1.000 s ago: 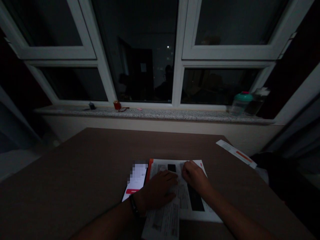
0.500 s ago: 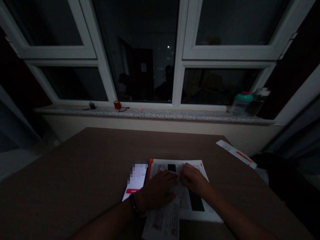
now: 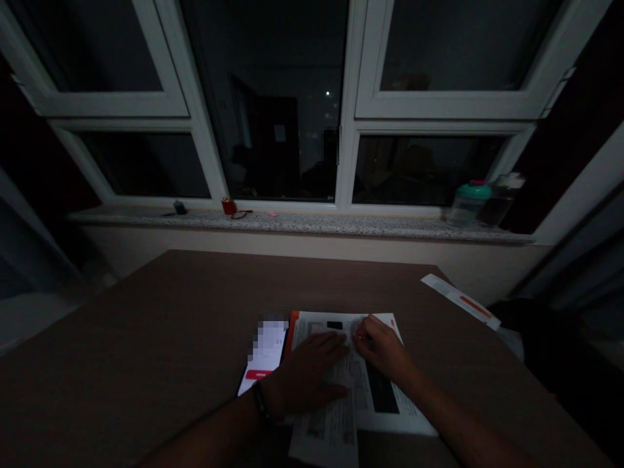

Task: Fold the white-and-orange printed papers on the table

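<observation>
A printed booklet [image 3: 385, 422] with dark picture blocks and an orange left edge lies on the brown table. On top of it rests a narrower printed sheet [image 3: 326, 432] that reaches past the booklet's near edge. My left hand [image 3: 312, 374], with a dark band at the wrist, lies spread flat on this sheet. Just right of its fingertips, my right hand [image 3: 377, 341] has its fingers pinched together near the sheet's upper right edge; what they hold is too small to make out. A lit phone [image 3: 266, 351] lies left of the booklet.
A paper strip with an orange bar [image 3: 461, 300] lies at the table's [image 3: 195, 292] right edge. Behind, the stone windowsill [image 3: 312, 222] bears a small red object [image 3: 228, 206], a dark small item [image 3: 179, 207] and a green-lidded container [image 3: 470, 203] beside another bottle.
The narrower sheet's near end has shifted slightly right. My right hand has moved a little, its fingers still pinched. My left hand stays spread in nearly the same place.
</observation>
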Demonstrator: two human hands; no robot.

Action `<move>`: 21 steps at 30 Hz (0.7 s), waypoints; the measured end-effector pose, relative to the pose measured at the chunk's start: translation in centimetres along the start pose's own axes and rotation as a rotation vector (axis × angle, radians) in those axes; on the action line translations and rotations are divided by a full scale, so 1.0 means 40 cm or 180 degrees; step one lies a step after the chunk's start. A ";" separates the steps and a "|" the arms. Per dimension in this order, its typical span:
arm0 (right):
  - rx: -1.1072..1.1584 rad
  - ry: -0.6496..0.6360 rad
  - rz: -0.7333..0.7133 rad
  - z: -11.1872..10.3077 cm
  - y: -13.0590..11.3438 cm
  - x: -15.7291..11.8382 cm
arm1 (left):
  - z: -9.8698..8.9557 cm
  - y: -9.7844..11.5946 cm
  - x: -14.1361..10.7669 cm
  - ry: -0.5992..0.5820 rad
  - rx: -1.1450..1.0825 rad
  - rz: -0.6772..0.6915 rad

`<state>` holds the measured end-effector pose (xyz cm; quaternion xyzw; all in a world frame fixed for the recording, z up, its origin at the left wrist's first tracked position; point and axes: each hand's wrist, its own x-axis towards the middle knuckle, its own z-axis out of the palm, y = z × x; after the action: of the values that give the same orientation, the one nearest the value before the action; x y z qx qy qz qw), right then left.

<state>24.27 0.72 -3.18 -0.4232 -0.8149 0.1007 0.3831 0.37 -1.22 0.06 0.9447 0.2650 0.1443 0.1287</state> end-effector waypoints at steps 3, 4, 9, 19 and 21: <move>0.0074 -0.0270 -0.0155 -0.002 -0.002 -0.003 | -0.001 0.000 0.000 -0.0058 0.0009 -0.0018; 0.0091 -0.0364 -0.0241 -0.003 -0.003 -0.004 | -0.003 0.001 0.000 -0.0091 0.0020 -0.0009; 0.0075 -0.0443 -0.0440 0.000 -0.005 0.002 | -0.012 0.007 0.003 -0.0177 0.0070 0.0019; -0.0158 -0.0039 0.0153 0.009 0.011 0.006 | -0.007 0.008 -0.002 -0.0220 0.0096 -0.0035; -0.0092 -0.0047 0.0142 0.007 0.010 0.004 | -0.008 0.008 -0.001 -0.0210 0.0101 -0.0015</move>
<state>24.25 1.13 -3.50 -0.4460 -0.8094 0.1006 0.3686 0.38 -1.44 0.43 0.9502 0.2652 0.1086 0.1228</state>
